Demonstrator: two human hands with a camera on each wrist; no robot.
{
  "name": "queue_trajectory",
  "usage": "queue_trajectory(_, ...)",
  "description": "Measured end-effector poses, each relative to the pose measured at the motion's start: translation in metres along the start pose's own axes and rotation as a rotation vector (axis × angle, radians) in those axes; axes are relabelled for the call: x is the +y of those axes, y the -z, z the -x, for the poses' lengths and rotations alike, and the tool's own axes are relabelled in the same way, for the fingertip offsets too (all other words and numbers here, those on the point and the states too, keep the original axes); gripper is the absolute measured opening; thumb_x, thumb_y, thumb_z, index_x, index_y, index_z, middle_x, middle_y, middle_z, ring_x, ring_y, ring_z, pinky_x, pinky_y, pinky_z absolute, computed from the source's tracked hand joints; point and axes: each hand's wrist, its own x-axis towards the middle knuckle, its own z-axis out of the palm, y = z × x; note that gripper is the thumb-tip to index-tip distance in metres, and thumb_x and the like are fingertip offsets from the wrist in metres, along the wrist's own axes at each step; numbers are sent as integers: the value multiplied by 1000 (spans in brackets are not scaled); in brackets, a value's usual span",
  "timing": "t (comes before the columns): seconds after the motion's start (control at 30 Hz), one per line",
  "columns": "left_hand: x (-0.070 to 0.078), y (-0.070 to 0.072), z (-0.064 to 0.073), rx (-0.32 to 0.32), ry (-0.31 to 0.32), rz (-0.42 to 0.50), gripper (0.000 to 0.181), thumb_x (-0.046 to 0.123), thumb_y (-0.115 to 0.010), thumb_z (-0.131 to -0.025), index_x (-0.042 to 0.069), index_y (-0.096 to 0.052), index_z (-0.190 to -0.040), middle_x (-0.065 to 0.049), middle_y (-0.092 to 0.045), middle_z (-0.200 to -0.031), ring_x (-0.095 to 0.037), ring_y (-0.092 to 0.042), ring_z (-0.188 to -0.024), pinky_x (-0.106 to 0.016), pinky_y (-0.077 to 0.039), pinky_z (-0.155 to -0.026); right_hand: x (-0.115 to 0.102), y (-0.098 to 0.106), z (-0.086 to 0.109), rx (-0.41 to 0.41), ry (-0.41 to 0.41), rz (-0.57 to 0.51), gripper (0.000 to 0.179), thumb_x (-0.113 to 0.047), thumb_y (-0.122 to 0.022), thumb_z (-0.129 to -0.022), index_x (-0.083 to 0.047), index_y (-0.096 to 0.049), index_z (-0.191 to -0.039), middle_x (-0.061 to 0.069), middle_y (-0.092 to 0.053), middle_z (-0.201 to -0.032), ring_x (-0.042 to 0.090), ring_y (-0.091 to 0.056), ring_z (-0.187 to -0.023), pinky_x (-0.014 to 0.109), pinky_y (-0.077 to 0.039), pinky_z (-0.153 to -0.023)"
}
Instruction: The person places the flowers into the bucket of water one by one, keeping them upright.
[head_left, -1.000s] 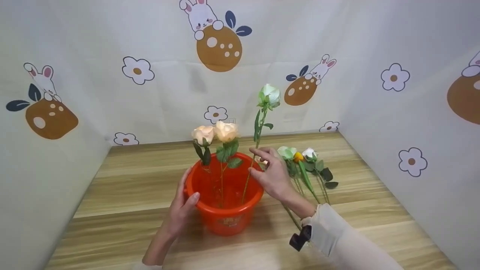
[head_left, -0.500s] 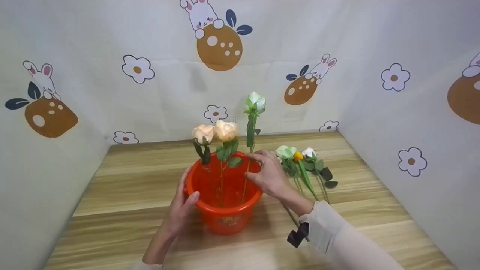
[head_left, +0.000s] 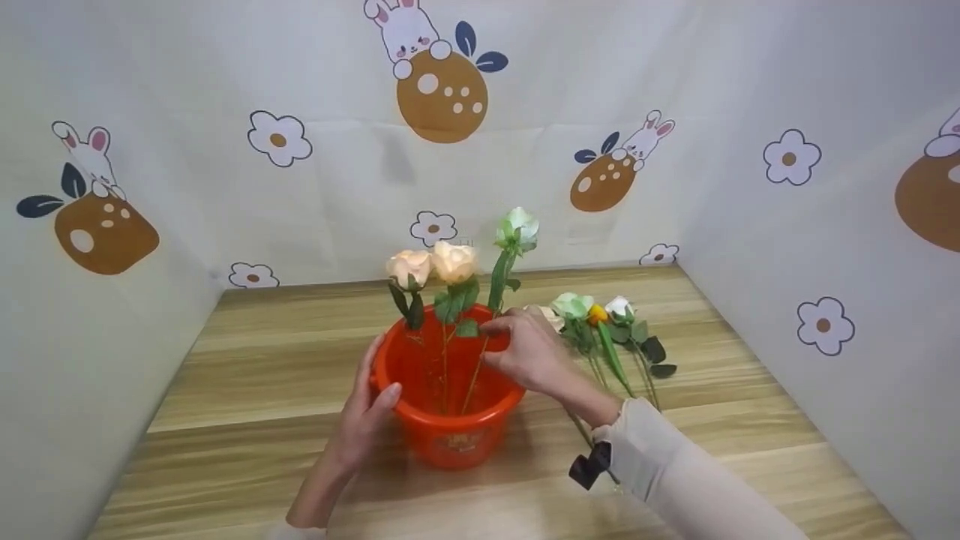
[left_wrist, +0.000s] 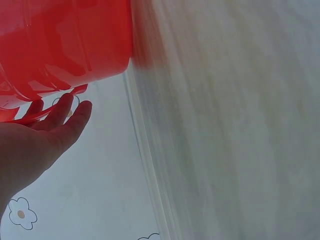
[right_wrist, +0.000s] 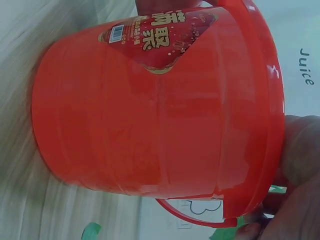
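A red bucket [head_left: 454, 442] stands upright on the table. My left hand [head_left: 356, 427] grips its rim from the left, thumb over the edge and fingers outside, near the bucket's handle [left_wrist: 40, 116]. With thumb and fingers, my right hand [head_left: 529, 354] pinches the stem of a pale green rose [head_left: 517, 231] at the bucket's right side. That stem reaches down inside the bucket, and the bloom leans slightly right. Two peach roses, one on the left [head_left: 410, 268] and one beside it [head_left: 454, 261], stand in the bucket.
Right of the bucket lie a light green rose [head_left: 574, 306], an orange tulip [head_left: 598, 314] and a white rose [head_left: 619, 308] on the wood-grain table [head_left: 262, 390]. A cream bloom [head_left: 553, 318] is partly hidden behind my right hand. Printed cloth walls [head_left: 337, 187] surround the table.
My right hand has shifted left and slightly down with the pale green rose. Its bloom sits lower and its stem is deeper in the bucket. My left hand has stayed on the rim.
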Motion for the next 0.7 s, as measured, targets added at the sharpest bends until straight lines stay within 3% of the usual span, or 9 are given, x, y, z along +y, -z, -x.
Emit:
queue_trajectory(0.2,1,0,1,-12,-46,4,74,18,-52,-107,28,-15,-170,-12,-29,-173,-39,-41,-153,-36,-48,-116,-2,-1,-1,-31,66,151,37,-24,-85,-85,-12,-81,-120,8,-74,-117,23,-53,-101,36,-49,-78)
queue_trajectory(0.3,1,0,1,-15,-59,0,74,19,-52,-107,26,-15,-171,-14,-29,-173,-39,-41,-153,-35,-46,-116,-4,0,-1,-43,99,208,37,-27,-85,-86,-10,-82,-118,9,-76,-118,26,-55,-102,39,-50,-82)
queue_trajectory(0.37,1,1,1,-14,-58,-3,74,19,-52,-107,26,-15,-171,-15,-29,-173,-40,-41,-153,-35,-46,-116,-5,0,-2,-53,118,238,36,-28,-85,-87,-10,-82,-118,9,-77,-118,29,-58,-106,44,-51,-91)
queue_trajectory(0.57,1,1,0,-10,-55,-3,74,16,-50,-108,24,-13,-171,-16,-25,-174,-42,-38,-154,-45,-43,-119,-9,3,-5,-105,143,339,34,-36,-81,-92,-13,-82,-117,8,-80,-114,30,-61,-100,49,-50,-104)
queue_trajectory(0.7,0,0,0,-2,-33,0,73,18,-50,-108,28,-14,-171,-15,-24,-175,-42,-36,-155,-55,-41,-120,-10,4,-5,-154,190,386,30,-37,-79,-93,-15,-84,-113,5,-82,-98,26,-56,-86,45,-50,-94)
